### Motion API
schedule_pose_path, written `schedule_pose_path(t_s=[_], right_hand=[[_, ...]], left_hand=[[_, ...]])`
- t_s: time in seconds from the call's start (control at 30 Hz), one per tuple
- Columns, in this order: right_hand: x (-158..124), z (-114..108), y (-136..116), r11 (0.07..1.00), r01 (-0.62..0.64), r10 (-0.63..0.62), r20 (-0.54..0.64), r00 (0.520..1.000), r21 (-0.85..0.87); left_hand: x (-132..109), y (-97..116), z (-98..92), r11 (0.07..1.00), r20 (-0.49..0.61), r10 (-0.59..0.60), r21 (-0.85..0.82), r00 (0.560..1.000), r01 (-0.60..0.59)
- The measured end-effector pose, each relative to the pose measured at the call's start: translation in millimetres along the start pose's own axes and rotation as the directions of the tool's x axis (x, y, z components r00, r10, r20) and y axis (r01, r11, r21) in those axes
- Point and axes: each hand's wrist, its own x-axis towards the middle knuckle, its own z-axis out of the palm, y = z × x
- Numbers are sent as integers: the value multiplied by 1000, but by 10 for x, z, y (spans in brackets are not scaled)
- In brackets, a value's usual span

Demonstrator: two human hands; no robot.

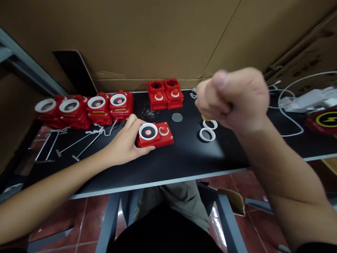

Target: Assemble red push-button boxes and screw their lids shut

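The left hand (123, 144) clasps the left end of the red box (155, 134), which lies flat on the black table (184, 158) (white-ringed dial and small red button facing up). Right of the box, the raised right hand (234, 98) is clenched in a fist, anything inside hidden, over two white rings (210, 129). A grey disc (177, 117) lies just behind the box.

- A single view from the person's head looks forward and down over the black table (184, 165).
- It faces the far cardboard wall (158, 35); the tiled floor (86, 211) fills the near edge.
- It is close in: the raised right hand (234, 98) looms large at right, and the left hand (126, 140) grips a red box (155, 135) near centre.
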Motion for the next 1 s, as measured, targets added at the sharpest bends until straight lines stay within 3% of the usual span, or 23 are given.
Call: schedule_pose_path(t_s=[0.03, 0.13, 0.27, 0.4, 0.57, 0.8, 1.0], right_hand=[[68, 44, -75, 993, -37, 43, -57, 997, 111], [214, 174, -186, 982, -148, 153, -32, 988, 121], [225, 317, -6, 972, -92, 101, -30, 994, 218], [141, 359, 178, 982, -161, 157, 43, 987, 103], [92, 423, 124, 927, -64, 117, -121, 986, 369], [84, 521, 154, 864, -42, 125, -134, 983, 502], [79, 408, 80, 872, -159, 173, 13, 985, 462]], left_hand=[[-1, -4, 1, 1000, -1, 6, -1, 1000, -6], [-4, -10, 4, 1000, -7, 20, -1, 1000, -20], [-3, -11, 8, 1000, -3, 23, 1, 1000, -23], [4, -15, 14, 999, -7, 34, 2, 999, -34], [11, -11, 9, 1000, 3, 15, 17, 1000, -15], [22, -16, 7, 999, 1, 24, 45, 1000, -24], [17, -25, 17, 998, 3, 21, 57, 1000, -21]])
